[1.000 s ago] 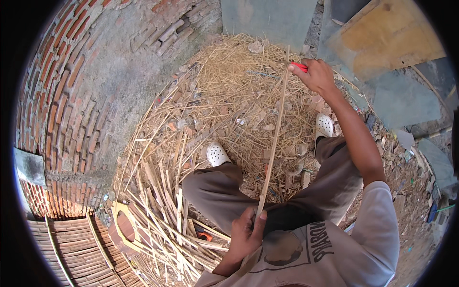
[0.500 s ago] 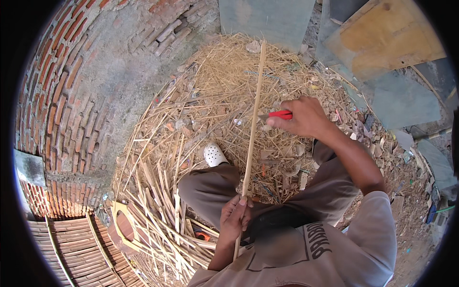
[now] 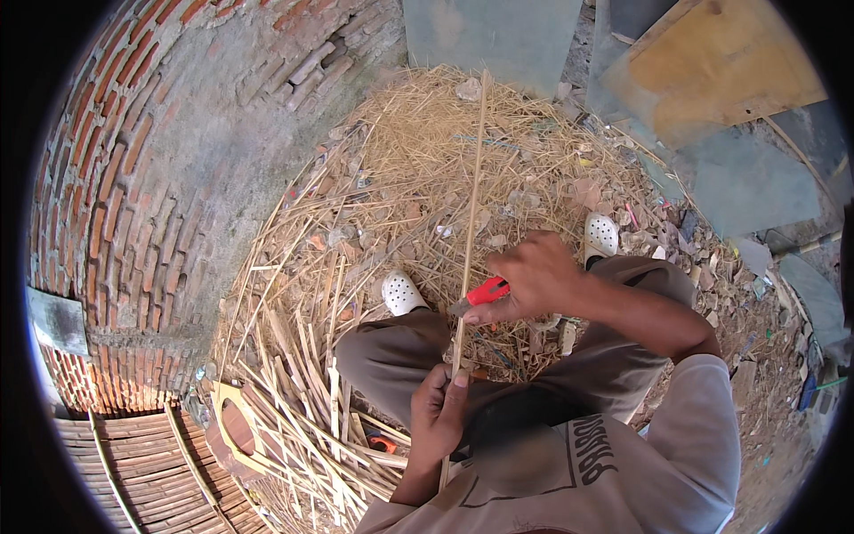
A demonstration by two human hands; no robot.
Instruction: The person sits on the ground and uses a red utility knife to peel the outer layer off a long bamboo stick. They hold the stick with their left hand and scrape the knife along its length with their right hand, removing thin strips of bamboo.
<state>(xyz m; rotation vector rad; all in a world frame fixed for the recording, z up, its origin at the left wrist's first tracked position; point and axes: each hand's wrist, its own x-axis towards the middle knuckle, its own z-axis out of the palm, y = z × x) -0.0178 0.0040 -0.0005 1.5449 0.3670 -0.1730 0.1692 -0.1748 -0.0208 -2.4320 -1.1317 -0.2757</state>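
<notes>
While a heap of pale strips (image 3: 334,392) lies to my left, my left hand (image 3: 439,411) grips one long, thin strip (image 3: 473,209), which stretches away over the straw (image 3: 418,125); a red-handled knife (image 3: 487,291), its blade (image 3: 457,309) at that strip, is clasped in my right hand (image 3: 538,274).

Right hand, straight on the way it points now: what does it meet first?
The pale strip; the blade of the red-handled knife in the right hand looks at or very near it, though depth hides whether they touch.
</notes>
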